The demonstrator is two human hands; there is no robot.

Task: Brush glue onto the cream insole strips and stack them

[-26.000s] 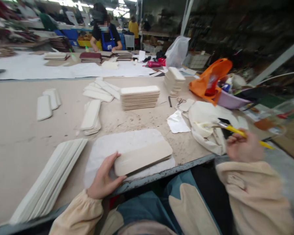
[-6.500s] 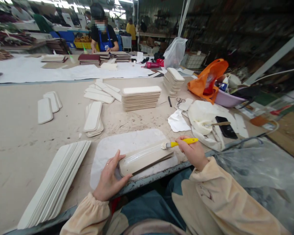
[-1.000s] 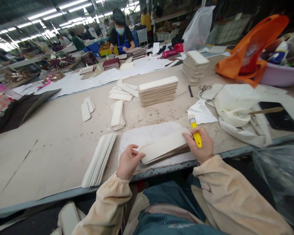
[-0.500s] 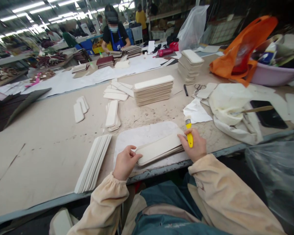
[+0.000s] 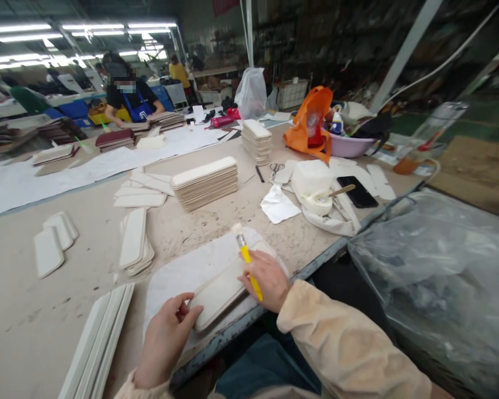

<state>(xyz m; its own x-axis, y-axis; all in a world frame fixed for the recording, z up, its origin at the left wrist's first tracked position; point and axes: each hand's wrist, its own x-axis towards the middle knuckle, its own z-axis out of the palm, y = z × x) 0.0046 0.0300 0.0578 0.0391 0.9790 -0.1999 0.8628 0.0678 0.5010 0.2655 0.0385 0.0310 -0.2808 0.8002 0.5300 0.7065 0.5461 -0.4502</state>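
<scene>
My left hand (image 5: 166,335) pinches the near left end of a long white rounded strip (image 5: 217,295), thumb on top. This strip lies on a few similar ones, slightly fanned, on a white sheet (image 5: 168,277) at the table's edge. In my right hand (image 5: 269,281) is a paintbrush (image 5: 245,254) with a yellow handle, its bristles pointing away from me. The fingers of that hand also rest at the strip's right part, which they partly cover. Left of the sheet lies a fanned row of more white strips (image 5: 97,338).
Further back stand a stack of strips (image 5: 205,183) and a taller stack (image 5: 256,143). To the right are a tub of pale paste (image 5: 316,202) with a stick, a phone (image 5: 357,192), scissors (image 5: 276,169) and a plastic bag (image 5: 436,277). A co-worker (image 5: 133,100) sits across.
The camera view has swung to the right, so the table things appear further left. My right hand has turned and reaches further over the strips, the brush still in it.
</scene>
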